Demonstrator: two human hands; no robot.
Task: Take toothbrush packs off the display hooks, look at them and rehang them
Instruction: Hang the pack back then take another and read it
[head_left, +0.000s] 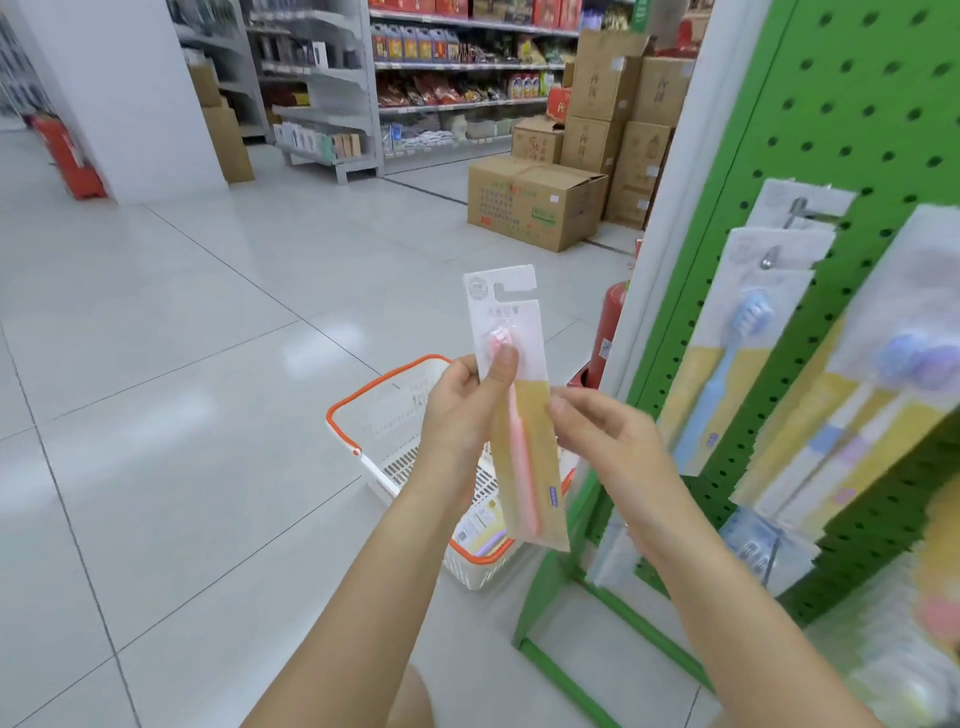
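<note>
Item under examination: one toothbrush pack, pink brush on a white and tan card, held off the display and in front of the person.

Left hand: curled round the pack's left edge about mid-length, thumb laid across the front face just below the brush head. This hand carries the pack.

Right hand: at the pack's right edge, level with the tan part of the card. Its fingers are loosely bent and blurred; whether they touch or pinch the card cannot be told.

Orientation: the pack's long axis runs near upright, top leaning slightly left, with the hanging slot at the upper end, well above both hands. The slot's opening faces right.

Destination: the green pegboard stands to the right of the right hand. Its hooks lie up and to the right of the fingers, already loaded with blue toothbrush packs.

Assessment: inspection step is in hand; rehanging not yet done. The right hand is nearer the hooks, while the slot is nearer neither. Rehanging would likely need the slot end carried right and upward, held near upright.

Also present: a white basket on the floor below the hands.
</note>
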